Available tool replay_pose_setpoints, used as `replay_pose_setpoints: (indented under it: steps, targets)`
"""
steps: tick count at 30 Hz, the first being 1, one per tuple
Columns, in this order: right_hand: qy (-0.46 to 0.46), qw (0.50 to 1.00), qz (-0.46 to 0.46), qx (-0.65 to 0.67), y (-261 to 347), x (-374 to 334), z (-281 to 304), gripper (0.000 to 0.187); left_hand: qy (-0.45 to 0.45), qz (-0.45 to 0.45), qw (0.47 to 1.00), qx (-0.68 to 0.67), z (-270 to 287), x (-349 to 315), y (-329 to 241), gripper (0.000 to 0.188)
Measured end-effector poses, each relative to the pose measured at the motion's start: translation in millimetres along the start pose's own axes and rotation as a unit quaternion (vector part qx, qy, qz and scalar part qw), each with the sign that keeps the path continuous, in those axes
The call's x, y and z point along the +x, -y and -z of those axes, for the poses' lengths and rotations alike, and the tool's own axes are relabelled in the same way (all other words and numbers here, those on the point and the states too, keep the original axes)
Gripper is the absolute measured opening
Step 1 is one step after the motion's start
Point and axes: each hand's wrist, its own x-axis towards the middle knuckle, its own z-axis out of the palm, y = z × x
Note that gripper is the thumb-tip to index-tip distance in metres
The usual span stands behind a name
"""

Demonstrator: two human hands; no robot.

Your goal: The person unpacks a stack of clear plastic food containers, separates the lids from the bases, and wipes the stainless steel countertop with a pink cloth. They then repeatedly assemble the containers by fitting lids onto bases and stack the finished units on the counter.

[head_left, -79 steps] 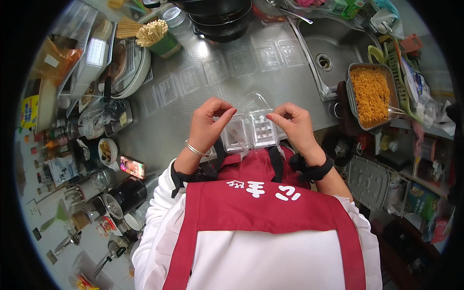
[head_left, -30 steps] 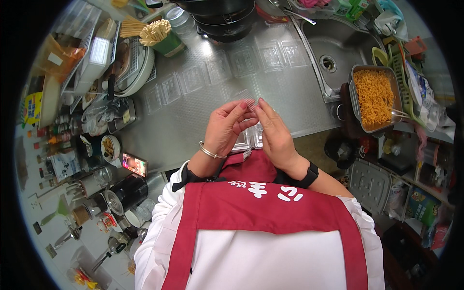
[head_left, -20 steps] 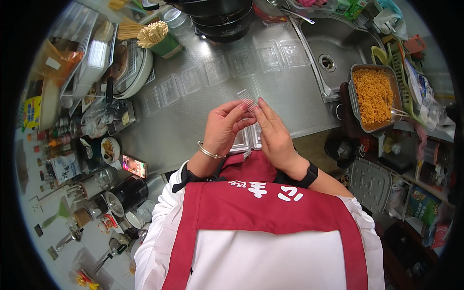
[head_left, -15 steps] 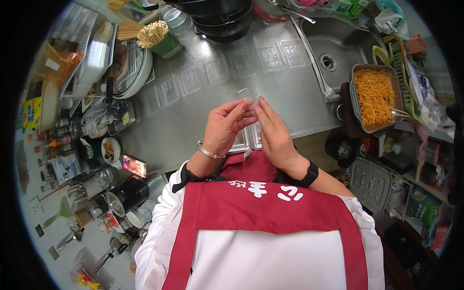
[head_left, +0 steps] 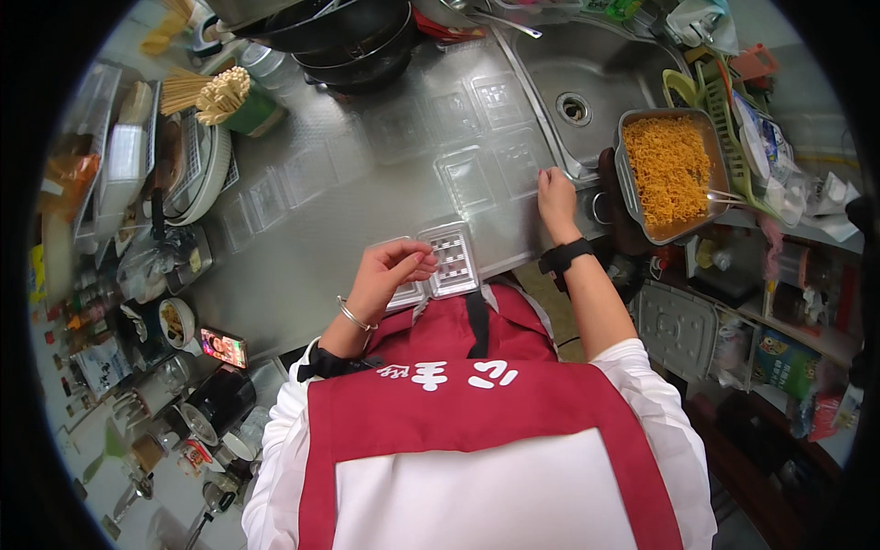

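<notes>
My left hand [head_left: 394,269] is closed, its fingers curled in and the thumb against them, with nothing visible in them. Its fingertips hover at the left half of a clear plastic clamshell box [head_left: 456,260] at the counter's near edge, partly hidden by the hand and my red apron. Farther right, my right hand [head_left: 556,203] is closed over the counter, beside the right edge of a shallow clear plastic container [head_left: 515,165]. Whether its fingers pinch anything is hidden. A similar clear container [head_left: 466,179] lies just left of that one.
More clear containers [head_left: 266,203] lie in an arc across the metal counter [head_left: 312,247]. A black pot [head_left: 357,55] and a green holder of sticks [head_left: 252,112] stand behind. At right are a sink [head_left: 587,73] and a tray of orange noodles [head_left: 669,174]. A lit phone [head_left: 224,347] leans at left.
My hands have parted, the right one moving right. The clear plastic between them has left my fingers, and two clear container parts now lie nearer than the arc. The view has shifted right.
</notes>
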Motion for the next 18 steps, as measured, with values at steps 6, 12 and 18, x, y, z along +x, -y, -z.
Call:
replay_pose_setpoints:
  steps: [6,12,18]
  targets:
    - [-0.018,0.999,-0.032,-0.037,-13,17,-8,0.027,-0.067,0.023,0.997,0.036,19,10,30,0.018]
    - [-0.001,0.997,-0.055,-0.047,-12,19,0,0.029,-0.087,0.014,0.995,0.052,26,12,37,0.017]
    - [0.018,0.992,-0.073,-0.102,-1,16,13,0.034,-0.076,0.032,0.995,0.052,23,9,44,0.017]
